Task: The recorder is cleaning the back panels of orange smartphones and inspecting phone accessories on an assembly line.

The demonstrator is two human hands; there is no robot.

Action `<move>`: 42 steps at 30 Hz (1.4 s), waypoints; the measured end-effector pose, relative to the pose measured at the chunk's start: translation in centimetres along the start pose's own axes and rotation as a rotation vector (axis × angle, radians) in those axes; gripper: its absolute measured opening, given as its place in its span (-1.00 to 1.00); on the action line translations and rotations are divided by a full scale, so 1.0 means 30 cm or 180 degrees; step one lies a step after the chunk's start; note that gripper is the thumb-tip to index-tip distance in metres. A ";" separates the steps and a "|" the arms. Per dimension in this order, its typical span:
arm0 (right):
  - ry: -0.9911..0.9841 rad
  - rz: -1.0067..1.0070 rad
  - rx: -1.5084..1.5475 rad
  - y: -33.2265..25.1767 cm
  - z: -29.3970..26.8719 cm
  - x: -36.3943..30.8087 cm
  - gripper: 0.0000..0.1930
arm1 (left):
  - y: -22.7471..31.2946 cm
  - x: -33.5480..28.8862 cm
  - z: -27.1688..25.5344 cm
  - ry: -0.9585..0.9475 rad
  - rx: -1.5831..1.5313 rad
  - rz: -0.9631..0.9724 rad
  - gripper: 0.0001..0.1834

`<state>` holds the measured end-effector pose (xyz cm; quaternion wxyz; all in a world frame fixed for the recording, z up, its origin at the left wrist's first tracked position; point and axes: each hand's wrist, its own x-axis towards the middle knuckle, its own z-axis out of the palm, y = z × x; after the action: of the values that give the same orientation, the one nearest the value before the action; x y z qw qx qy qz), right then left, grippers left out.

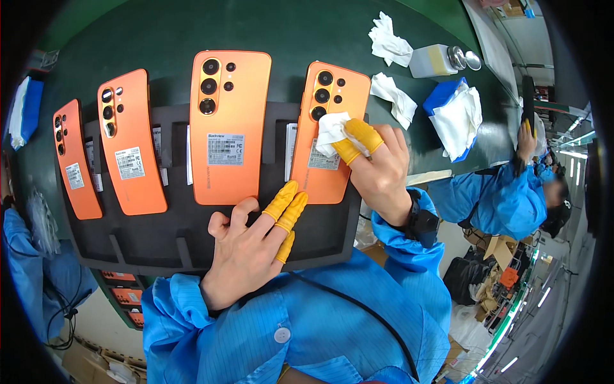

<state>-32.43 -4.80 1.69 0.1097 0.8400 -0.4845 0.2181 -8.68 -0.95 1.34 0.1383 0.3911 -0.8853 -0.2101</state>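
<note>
Several orange phones lie back up in a row on a black tray [211, 240]. My right hand [377, 163], with yellow finger cots, presses a folded white wipe [334, 128] onto the back of the rightmost phone [323, 182], just below its camera lenses and over part of its label. My left hand [252, 246] also wears yellow finger cots; its fingers are stretched out, with two tips at that phone's lower left corner. Left of it lie a large-looking phone [230, 179], another phone [134, 185] and the leftmost phone [80, 173].
On the green table [307, 29], crumpled wipes [389, 41] and a second wipe [393, 99] lie at the right, near a pump bottle [435, 61] and a blue box of wipes [457, 121]. Another blue box [29, 112] stands far left. A person in blue [499, 198] is at right.
</note>
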 end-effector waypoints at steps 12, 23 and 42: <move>0.0187 0.0200 -0.0117 0.043 0.023 0.021 -0.75 | -0.009 -0.013 0.007 -0.0104 -0.0024 0.0002 -0.78; 0.0129 0.0189 -0.0254 0.045 0.022 0.024 -0.76 | -0.012 -0.008 0.006 -0.0134 0.0014 0.0071 -0.75; 0.0210 0.0377 -0.0272 0.111 0.027 0.057 -0.73 | -0.010 -0.008 0.010 -0.0026 -0.0042 0.0040 -0.71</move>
<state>-34.35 -8.10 1.69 0.1484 0.7968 -0.5383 0.2309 -8.47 -0.87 0.91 0.1386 0.3838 -0.8869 -0.2167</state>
